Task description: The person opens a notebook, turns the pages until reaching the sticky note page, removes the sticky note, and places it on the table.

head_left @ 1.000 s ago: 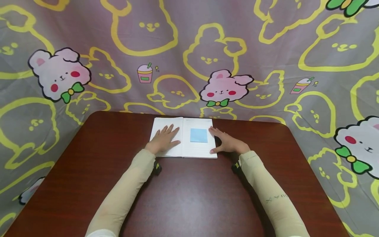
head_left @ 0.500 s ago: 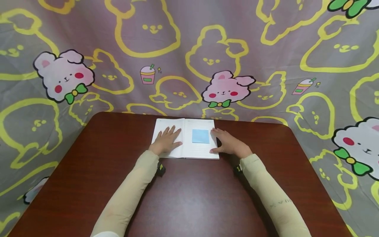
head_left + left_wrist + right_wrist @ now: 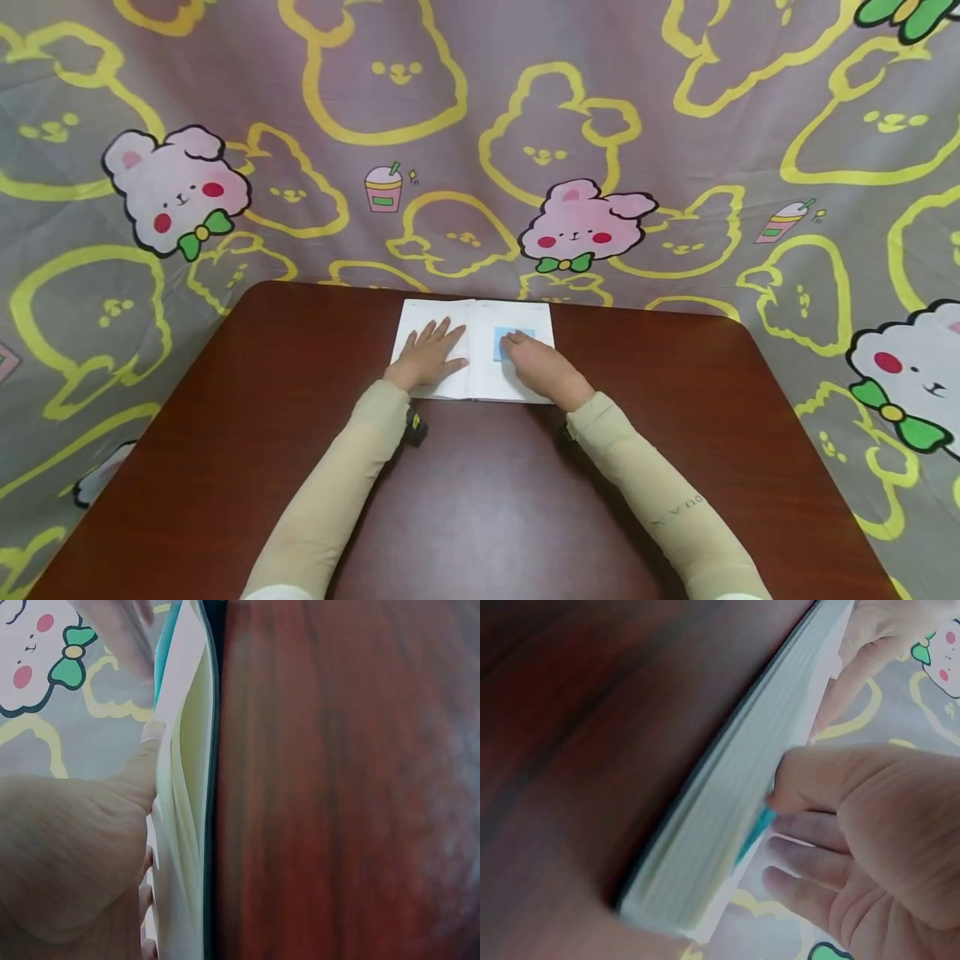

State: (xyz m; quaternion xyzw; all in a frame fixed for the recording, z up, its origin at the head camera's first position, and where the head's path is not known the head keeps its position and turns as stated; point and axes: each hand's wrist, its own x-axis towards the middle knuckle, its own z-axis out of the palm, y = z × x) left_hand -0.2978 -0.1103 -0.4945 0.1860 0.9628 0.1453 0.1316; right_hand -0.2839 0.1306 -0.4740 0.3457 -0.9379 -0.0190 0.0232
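Observation:
An open notebook (image 3: pixel 510 382) with white pages lies near the far edge of the table. My left hand (image 3: pixel 426 358) rests on its left page with fingers spread. In the left wrist view the left thumb (image 3: pixel 142 765) lies on the page near its edge. A light blue sticky note (image 3: pixel 499 343) lies on the right page, partly hidden under my right hand (image 3: pixel 543 367). The right wrist view shows the right thumb and fingers touching down about the blue sticky note (image 3: pixel 754 838), with the fingers only slightly bent; no pinch on the paper can be made out.
The notebook sits on a dark red-brown wooden table (image 3: pixel 465 508) with rounded far corners. Behind it hangs a grey curtain (image 3: pixel 442 108) printed with yellow outlines and pink rabbits.
My right hand has moved left from the notebook's right edge onto the blue sticky note. The left hand has stayed on the left page, while the head view has shifted slightly.

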